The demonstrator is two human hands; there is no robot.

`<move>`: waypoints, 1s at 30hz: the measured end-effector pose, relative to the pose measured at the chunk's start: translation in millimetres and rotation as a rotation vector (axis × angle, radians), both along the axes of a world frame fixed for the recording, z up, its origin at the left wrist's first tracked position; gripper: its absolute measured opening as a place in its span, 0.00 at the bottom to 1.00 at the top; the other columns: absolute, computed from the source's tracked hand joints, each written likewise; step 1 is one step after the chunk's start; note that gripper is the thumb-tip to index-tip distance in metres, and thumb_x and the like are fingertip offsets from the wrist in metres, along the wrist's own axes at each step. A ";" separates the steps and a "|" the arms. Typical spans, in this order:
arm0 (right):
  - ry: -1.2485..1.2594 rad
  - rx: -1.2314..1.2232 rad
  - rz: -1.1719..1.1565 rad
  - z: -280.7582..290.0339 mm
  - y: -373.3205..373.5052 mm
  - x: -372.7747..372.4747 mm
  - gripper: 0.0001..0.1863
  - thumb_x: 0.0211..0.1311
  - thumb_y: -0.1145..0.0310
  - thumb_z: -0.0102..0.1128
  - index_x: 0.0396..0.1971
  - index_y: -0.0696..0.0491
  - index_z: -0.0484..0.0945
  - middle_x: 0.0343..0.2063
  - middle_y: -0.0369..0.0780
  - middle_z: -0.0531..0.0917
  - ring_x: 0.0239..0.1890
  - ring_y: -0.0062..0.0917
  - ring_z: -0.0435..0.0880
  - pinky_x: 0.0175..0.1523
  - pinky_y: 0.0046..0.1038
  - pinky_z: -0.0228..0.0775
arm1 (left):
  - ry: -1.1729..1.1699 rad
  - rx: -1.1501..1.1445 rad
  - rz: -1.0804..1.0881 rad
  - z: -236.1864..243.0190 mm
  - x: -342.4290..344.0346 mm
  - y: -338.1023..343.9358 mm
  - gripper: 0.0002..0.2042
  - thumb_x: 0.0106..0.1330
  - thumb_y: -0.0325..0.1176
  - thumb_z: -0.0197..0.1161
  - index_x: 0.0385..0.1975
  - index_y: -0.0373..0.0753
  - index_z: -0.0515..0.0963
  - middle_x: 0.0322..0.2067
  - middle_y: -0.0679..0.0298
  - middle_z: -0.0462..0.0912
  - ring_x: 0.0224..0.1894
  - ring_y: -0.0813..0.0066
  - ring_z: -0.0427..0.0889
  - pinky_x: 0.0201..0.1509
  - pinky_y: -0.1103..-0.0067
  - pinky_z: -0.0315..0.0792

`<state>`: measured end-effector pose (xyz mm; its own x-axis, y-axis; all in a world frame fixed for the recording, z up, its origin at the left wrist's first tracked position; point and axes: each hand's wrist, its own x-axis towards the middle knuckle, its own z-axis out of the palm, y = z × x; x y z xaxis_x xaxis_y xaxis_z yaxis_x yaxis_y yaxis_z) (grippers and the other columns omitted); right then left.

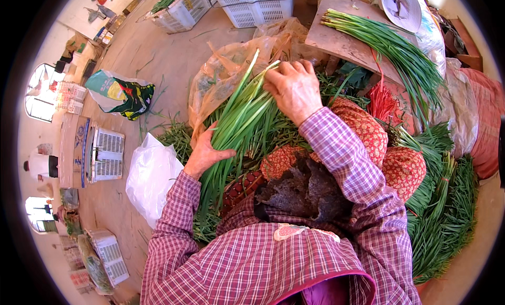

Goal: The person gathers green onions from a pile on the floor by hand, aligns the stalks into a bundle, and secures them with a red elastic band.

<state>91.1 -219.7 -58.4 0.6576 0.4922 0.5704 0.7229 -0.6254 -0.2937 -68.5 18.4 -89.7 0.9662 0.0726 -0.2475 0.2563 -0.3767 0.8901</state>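
Note:
A loose bunch of green chives (239, 128) slants across my lap, pale stem ends up and leaves hanging toward me. My left hand (202, 153) cups its left side, the thumb lying over the leaves. With bent fingers, my right hand (295, 90) grips the bunch near its pale ends; its fingertips are partly hidden. Beneath and behind lie more loose green leaves (176, 136) and an orange-tinted clear plastic bag (210, 76). A dark, ragged cloth (307, 192) covers part of my lap.
Right of me, a board (336, 36) carries another chive bunch (389, 52), with red tie strands (384, 102) beside it. Bundled chives (442, 215) are piled at my right. A white plastic bag (152, 173) sits at left; white crates (258, 10) stand ahead.

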 end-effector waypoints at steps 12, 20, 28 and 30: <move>0.200 -0.166 0.003 29.2 -37.3 12.9 0.14 0.61 0.55 0.62 0.43 0.43 0.82 0.41 0.37 0.80 0.49 0.33 0.77 0.55 0.42 0.67 | -0.244 0.513 -0.005 10.3 -6.5 -0.4 0.38 0.45 0.31 0.72 0.61 0.37 0.66 0.42 0.53 0.85 0.43 0.60 0.85 0.50 0.70 0.76; 0.255 -0.169 0.298 14.5 -14.2 5.7 0.07 0.53 0.60 0.65 0.32 0.41 0.84 0.34 0.36 0.80 0.49 0.32 0.77 0.60 0.45 0.61 | -0.268 0.660 -0.009 24.4 -0.5 -11.5 0.39 0.43 0.32 0.72 0.61 0.45 0.67 0.40 0.55 0.85 0.40 0.55 0.85 0.45 0.68 0.77; 0.141 -0.160 0.316 3.1 -7.8 4.7 0.06 0.59 0.71 0.55 0.36 0.49 0.75 0.27 0.40 0.82 0.35 0.36 0.83 0.47 0.42 0.73 | -0.259 0.647 -0.028 22.1 -1.2 -10.7 0.40 0.41 0.32 0.74 0.61 0.47 0.68 0.41 0.55 0.85 0.42 0.53 0.84 0.47 0.67 0.77; 0.113 -0.181 0.231 0.4 -7.2 10.5 0.08 0.57 0.74 0.55 0.37 0.51 0.74 0.29 0.42 0.83 0.36 0.36 0.83 0.45 0.39 0.75 | -0.235 0.632 -0.014 20.6 -3.2 -9.3 0.40 0.42 0.32 0.74 0.61 0.46 0.67 0.42 0.55 0.84 0.43 0.54 0.84 0.48 0.68 0.76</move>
<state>101.6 -226.8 -58.0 0.5704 0.7231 0.3896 0.8213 -0.4975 -0.2792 -71.7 9.2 -69.1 0.9911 0.1210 0.0552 0.0738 -0.8454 0.5290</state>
